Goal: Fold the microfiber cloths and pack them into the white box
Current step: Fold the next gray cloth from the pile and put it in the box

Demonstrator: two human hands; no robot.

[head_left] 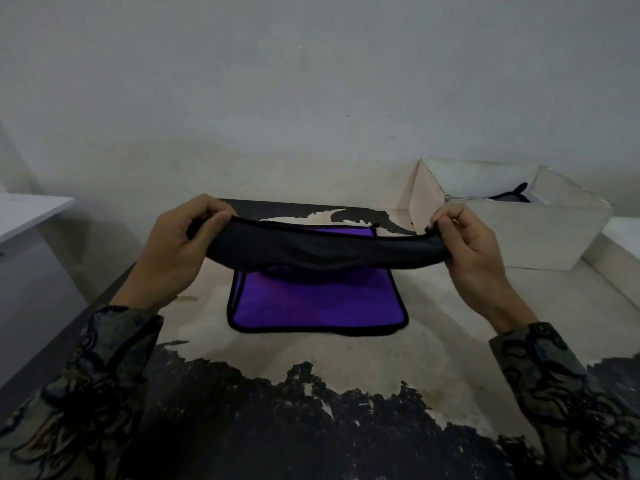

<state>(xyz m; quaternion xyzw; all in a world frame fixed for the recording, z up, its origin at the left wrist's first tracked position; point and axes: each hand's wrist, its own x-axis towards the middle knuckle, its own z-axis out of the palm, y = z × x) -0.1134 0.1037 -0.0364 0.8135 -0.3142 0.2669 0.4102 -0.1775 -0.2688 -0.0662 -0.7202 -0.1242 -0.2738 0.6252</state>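
Right now, in the head view, both hands hold a dark grey microfiber cloth [322,249] in the air above the table [450,317], stretched out as a sagging band between them. The left hand [176,251] pinches the cloth's left end with thumb and curled fingers; the right hand [474,251] pinches the right end the same way. Both wrists come out of dark patterned sleeves [93,375].

Directly under the raised cloth, a purple microfiber cloth [311,306] with black edging lies flat on the table, its far part hidden behind the grey one.

To the right, near the wall, stands the white box [536,233], open at the top, just beyond the right hand. Inside it, a strip of dark cloth [509,195] with a black edge shows over the rim; how much lies there cannot be told.

The tabletop is pale and worn, with black patches along its near and far edges. A white shelf [31,213] sits at the far left, apart from the table.
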